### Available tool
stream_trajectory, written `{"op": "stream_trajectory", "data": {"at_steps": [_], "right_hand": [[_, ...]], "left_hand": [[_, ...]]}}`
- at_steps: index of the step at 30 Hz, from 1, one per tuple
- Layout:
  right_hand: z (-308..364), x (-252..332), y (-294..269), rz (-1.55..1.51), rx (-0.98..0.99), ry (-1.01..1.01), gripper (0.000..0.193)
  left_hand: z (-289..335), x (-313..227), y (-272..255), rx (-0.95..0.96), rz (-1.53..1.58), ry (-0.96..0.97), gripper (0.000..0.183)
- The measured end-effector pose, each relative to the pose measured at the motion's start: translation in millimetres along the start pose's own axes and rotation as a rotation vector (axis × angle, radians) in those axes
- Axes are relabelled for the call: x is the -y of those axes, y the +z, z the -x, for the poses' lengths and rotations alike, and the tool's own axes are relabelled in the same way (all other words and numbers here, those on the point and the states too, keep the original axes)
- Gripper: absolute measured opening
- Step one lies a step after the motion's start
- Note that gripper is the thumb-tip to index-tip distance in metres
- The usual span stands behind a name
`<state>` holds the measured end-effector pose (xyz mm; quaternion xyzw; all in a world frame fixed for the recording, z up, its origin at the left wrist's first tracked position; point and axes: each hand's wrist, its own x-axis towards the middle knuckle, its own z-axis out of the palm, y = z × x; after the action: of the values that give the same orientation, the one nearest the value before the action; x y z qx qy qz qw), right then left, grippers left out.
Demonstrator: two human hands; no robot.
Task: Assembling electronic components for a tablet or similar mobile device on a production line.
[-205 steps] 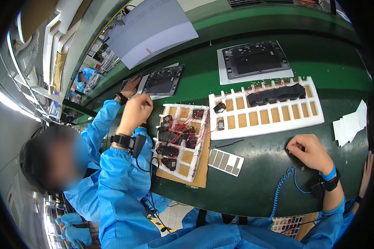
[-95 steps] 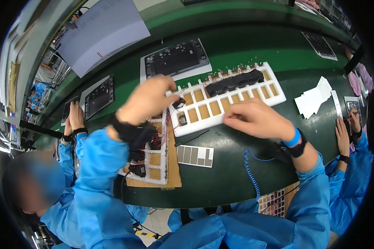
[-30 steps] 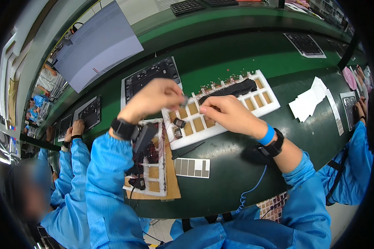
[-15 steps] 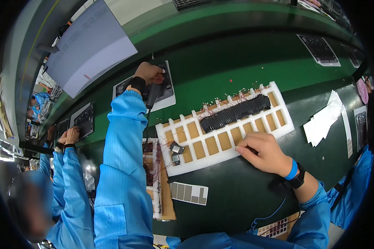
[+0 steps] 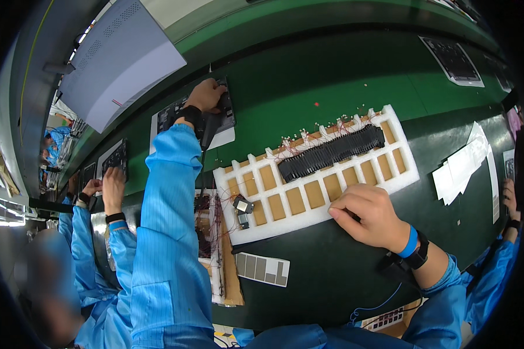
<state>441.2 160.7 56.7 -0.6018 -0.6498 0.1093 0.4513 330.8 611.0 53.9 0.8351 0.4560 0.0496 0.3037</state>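
My left hand [image 5: 206, 96] is wrapped around a dark electric screwdriver [image 5: 210, 132] with a cord trailing from its lower end. It is over a black panel [image 5: 170, 113] backed by a white sheet; the hand hides the tool's tip. My right hand [image 5: 374, 216] has thumb and forefinger pinched together at the near edge of a white foam tray [image 5: 279, 225]; anything between them is hidden. A packed row of black wired parts [image 5: 332, 155] lies across the tray, thin wires sticking out behind. Two small black parts [image 5: 243, 205] sit at its left end.
Left of the tray stands another tray [image 5: 217, 267] with red wires. A grey-patterned sheet [image 5: 264, 269] lies in front; white papers [image 5: 462, 167] are at right. A grey metal cover [image 5: 122, 64] rises at far left. Co-workers' hands [image 5: 114, 185] are at left and a co-worker's hand [image 5: 510, 199] at right.
The view has shifted slightly. My left hand stays on the screwdriver over the panel, and my right hand keeps its pinch. The left co-worker's hands have moved apart; a hand now shows at far right.
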Motion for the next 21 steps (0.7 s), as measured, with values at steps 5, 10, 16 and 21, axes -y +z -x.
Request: {"op": "stream_trajectory", "data": {"at_steps": [5,10,16,21], "right_hand": [[-2,4,0,0.011,-0.001,0.003,0.009],[-3,5,-1,0.028,0.019,0.031,0.009],[-2,5,-1,0.035,0.025,0.050,0.009],[-2,5,2,0.039,0.023,0.049,0.009]], "left_hand": [[6,6,14,-0.158,-0.485,0.151,0.035],[20,0,16,-0.217,-0.703,0.218,0.038],[23,-5,10,-0.191,-0.876,0.291,0.032],[18,0,8,-0.141,-0.906,0.223,0.033]]}}
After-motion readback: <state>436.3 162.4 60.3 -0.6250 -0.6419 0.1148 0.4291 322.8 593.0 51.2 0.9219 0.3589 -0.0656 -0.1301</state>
